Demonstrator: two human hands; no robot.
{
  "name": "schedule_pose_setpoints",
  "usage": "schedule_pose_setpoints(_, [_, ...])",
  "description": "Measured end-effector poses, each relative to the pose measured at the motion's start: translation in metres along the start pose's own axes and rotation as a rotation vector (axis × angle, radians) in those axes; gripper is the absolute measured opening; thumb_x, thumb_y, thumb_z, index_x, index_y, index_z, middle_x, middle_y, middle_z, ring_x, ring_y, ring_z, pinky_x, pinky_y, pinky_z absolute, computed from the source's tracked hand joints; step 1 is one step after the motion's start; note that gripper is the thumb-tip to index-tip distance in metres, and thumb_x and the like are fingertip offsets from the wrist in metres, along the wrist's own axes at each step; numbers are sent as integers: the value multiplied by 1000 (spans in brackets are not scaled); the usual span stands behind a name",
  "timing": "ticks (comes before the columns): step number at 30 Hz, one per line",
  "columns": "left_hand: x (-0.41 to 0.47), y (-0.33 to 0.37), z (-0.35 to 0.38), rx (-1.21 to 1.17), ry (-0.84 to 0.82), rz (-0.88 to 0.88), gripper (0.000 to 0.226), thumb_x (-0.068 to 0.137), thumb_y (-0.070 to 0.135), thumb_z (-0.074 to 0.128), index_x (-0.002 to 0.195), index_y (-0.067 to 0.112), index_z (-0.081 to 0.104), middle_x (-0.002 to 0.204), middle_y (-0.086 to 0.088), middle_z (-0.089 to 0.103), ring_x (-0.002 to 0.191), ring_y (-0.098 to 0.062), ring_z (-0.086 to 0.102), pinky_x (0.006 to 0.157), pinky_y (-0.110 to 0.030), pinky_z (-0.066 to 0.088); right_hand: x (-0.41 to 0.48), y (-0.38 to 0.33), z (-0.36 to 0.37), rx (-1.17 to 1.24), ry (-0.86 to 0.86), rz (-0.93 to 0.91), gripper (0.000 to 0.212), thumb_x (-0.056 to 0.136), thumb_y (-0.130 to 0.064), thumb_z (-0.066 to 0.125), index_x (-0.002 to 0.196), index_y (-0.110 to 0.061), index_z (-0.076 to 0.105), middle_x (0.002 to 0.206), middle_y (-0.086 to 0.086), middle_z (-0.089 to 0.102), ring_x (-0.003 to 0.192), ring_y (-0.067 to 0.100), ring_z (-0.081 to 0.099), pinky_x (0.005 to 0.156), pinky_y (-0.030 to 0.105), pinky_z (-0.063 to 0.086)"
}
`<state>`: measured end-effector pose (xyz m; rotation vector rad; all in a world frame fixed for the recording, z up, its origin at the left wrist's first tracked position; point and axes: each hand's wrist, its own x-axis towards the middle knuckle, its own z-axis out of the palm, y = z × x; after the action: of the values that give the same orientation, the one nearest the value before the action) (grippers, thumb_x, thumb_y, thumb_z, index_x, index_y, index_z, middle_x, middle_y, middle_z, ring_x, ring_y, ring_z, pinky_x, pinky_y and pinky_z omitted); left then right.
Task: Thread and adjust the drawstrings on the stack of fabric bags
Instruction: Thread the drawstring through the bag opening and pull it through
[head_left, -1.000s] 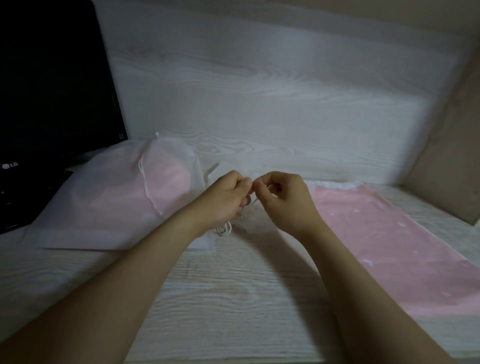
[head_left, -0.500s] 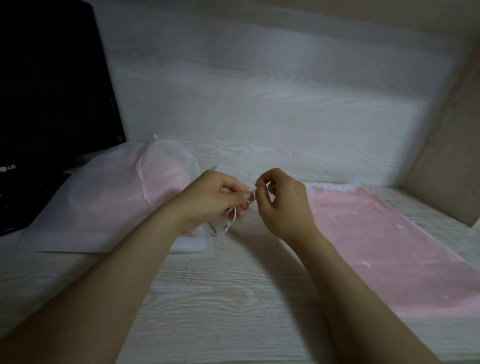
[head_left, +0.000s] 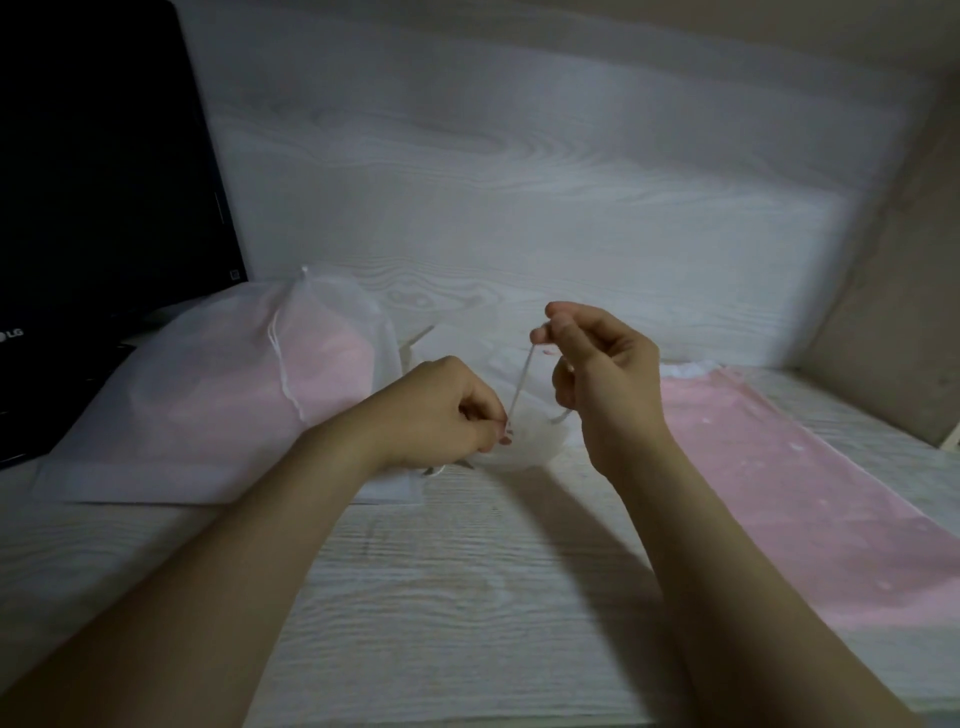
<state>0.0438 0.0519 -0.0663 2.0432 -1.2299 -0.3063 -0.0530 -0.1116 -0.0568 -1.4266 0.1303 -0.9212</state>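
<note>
White drawstring cord (head_left: 521, 382) runs taut on a slant between two bare hands. The right hand (head_left: 605, 379), higher and further back, pinches the cord's upper end between thumb and forefinger, with its other fingers loosely curled. The left hand (head_left: 441, 415), lower and nearer, has its fingers curled tight and pinches the cord's lower end at the fingertips.

Just beneath and between the hands, one small sheer white bag (head_left: 524, 449) lies crumpled on the tabletop, and the cord leads down to it. Whether the cord passes through its hem cannot be told.

Left of the hands lies one larger sheer white pouch (head_left: 208, 415). It bulges, pink fabric shows through it, and a second drawstring (head_left: 280, 364) trails over its top. To the right, one flat pink stack of bags (head_left: 779, 467) lies with its gathered white edge toward the back; its layers cannot be counted.

One black LG monitor (head_left: 104, 182) stands at far left, behind the pouch. A broad stretch of pale wood-grain tabletop (head_left: 441, 597) shows between the forearms and reaches the near edge. A pale wood-grain back panel (head_left: 519, 182) and a brown side wall (head_left: 909, 260) on the right close in the space.
</note>
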Motion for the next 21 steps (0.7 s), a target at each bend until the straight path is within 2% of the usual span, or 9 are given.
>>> schedule_pose_setpoints(3, [0, -1, 1, 4, -1, 34, 20, 96, 18, 75, 82, 32, 82, 89, 13, 81, 91, -11, 78, 92, -46, 62, 3, 2, -3, -53, 72, -88, 13, 102, -11, 62, 110, -9, 73, 97, 6, 78, 51, 8, 43, 52, 23, 37])
schedule_pose_setpoints(7, [1, -1, 1, -31, -22, 33, 24, 97, 17, 71, 80, 30, 82, 94, 10, 81, 96, -12, 77, 95, -42, 62, 5, 8, -4, -370, 112, -351, 22, 103, -6, 53, 110, -15, 72, 92, -3, 75, 58, 6, 50, 57, 20, 41])
schedule_pose_setpoints(8, [1, 0, 0, -46, -20, 31, 27, 98, 15, 69, 76, 27, 81, 92, 11, 81, 93, -9, 77, 90, -36, 62, 5, 11, -4, -449, 93, -409, 24, 103, -5, 51, 112, -15, 70, 94, -4, 74, 63, 7, 56, 60, 22, 45])
schedule_pose_setpoints(10, [0, 3, -1, -100, 5, 6, 26, 98, 13, 67, 76, 17, 80, 86, 11, 80, 78, -2, 73, 72, -21, 56, 6, 23, -5, -685, 12, -492, 27, 103, -5, 49, 118, -17, 68, 102, -6, 75, 89, 14, 69, 78, 30, 53])
schedule_pose_setpoints(12, [0, 4, -3, -183, 53, -41, 22, 98, 13, 67, 82, 7, 81, 82, 6, 79, 65, -7, 63, 61, -21, 48, 8, 33, -8, -992, -154, -485, 31, 101, -8, 49, 120, -20, 71, 110, -4, 76, 105, 24, 69, 91, 41, 54])
schedule_pose_setpoints(14, [1, 3, -5, -272, 87, -84, 23, 100, 11, 64, 87, -2, 78, 82, 3, 79, 64, -13, 56, 61, -25, 48, 7, 36, -11, -1143, -270, -440, 32, 98, -7, 54, 116, -22, 75, 110, -3, 78, 106, 24, 71, 94, 43, 55])
schedule_pose_setpoints(16, [2, 1, -7, -360, 107, -107, 23, 101, 11, 64, 88, -1, 79, 87, -2, 80, 65, -13, 57, 65, -26, 51, 5, 29, -10, -1101, -239, -450, 30, 96, -5, 59, 110, -23, 78, 108, -4, 78, 102, 18, 72, 92, 35, 55])
schedule_pose_setpoints(18, [4, -1, -7, -449, 127, -129, 23, 101, 13, 66, 87, 3, 81, 91, -11, 79, 65, -13, 58, 69, -30, 52, 0, 16, -5, -932, -164, -446, 30, 93, -5, 57, 105, -22, 79, 96, -7, 78, 89, 11, 71, 80, 29, 56])
schedule_pose_setpoints(21, [6, -4, -9, -513, 145, -158, 22, 100, 16, 68, 92, 0, 81, 78, -9, 70, 69, -15, 59, 75, -34, 51, -11, 3, 3, -720, -234, -381, 21, 89, -14, 65, 104, -21, 77, 77, -9, 75, 78, 8, 71, 63, 21, 54])
